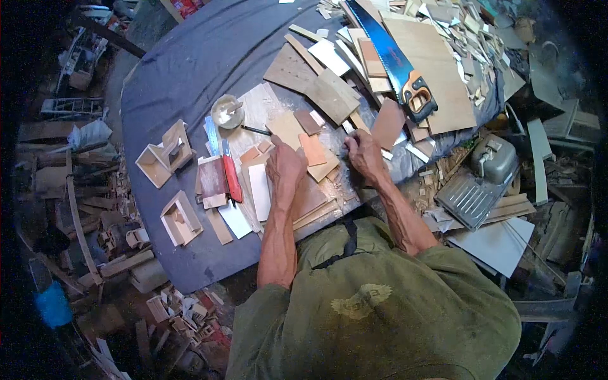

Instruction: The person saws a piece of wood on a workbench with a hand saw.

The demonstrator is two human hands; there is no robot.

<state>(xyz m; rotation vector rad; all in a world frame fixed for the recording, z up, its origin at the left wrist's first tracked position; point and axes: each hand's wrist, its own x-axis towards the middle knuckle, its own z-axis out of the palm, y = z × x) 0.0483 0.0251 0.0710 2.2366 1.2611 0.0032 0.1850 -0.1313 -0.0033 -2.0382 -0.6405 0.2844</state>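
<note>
My left hand [286,163] is closed at the end of a thin dark stick [256,130], whose other end points to a round bowl [227,112] with white stuff in it. My right hand [366,154] has its fingers curled in a pinch beside a small white piece [348,126]; what they hold, if anything, I cannot make out. Between the hands lie an orange-brown wood block [311,149] and a small dark brown one [308,122] on a pale board [285,128]. A red-handled cutter [232,179] lies left of my left forearm.
Two small wooden boxes [180,218] [154,166] stand on the dark cloth [190,76] at left. A handsaw [392,60] lies at upper right on boards, near heaped offcuts [456,25]. A metal sink [472,190] and wood scraps lie beyond the right table edge.
</note>
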